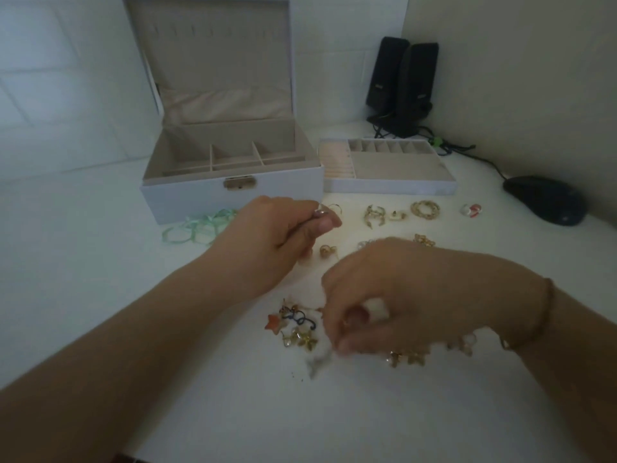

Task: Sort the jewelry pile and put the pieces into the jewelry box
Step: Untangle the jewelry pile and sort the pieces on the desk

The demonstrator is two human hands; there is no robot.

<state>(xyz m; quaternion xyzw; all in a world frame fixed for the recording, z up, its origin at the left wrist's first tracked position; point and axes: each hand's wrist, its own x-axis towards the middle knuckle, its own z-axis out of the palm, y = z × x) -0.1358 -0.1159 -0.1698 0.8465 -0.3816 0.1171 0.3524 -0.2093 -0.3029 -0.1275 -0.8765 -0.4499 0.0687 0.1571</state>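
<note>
The white jewelry box [187, 195] stands open at the back, its lid up and its beige compartments bare. Its lift-out tray [390, 187] sits to the right of it. Jewelry lies scattered on the white table: a tangled pile of star and flower pieces [295, 329], gold earrings [374, 215], a gold hoop [425, 208], a red and white piece [470, 209]. My left hand [277, 235] pinches a small ring near the box front. My right hand [394, 292], blurred, pinches a small silvery piece [319, 362] just above the table.
A mint green ribbon [197, 227] lies left of my left hand. Two black speakers [400, 88] with cables stand in the back corner. A black computer mouse [544, 200] rests at the right by the wall.
</note>
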